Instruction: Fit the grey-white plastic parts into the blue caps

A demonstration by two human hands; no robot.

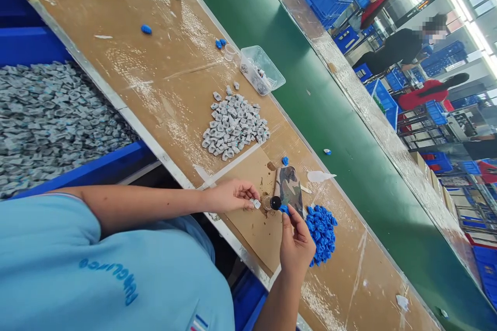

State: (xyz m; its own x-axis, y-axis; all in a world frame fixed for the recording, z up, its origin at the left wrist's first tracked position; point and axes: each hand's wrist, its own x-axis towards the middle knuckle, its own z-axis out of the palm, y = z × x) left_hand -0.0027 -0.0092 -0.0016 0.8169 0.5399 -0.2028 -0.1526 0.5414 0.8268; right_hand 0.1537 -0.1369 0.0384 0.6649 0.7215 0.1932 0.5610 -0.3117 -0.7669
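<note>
- Pinching a white piece (pixel 255 204), the left hand (pixel 230 196) has thumb and fingertips nearly together; the piece's long axis is unclear.
- At three o'clock from it, a blue piece (pixel 284 209) sits gripped in the right hand's (pixel 297 244) fingertips; a black knob (pixel 275 202) lies between.
- Blue pile (pixel 321 235): on the tabletop (pixel 361 274), right hand's three o'clock, nearer that hand.
- Grey pile (pixel 236 126): left hand's twelve o'clock, farther.

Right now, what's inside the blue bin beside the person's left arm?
The blue bin holds a heap of small grey pieces. The top layer hides those below and the bin's floor.
</note>
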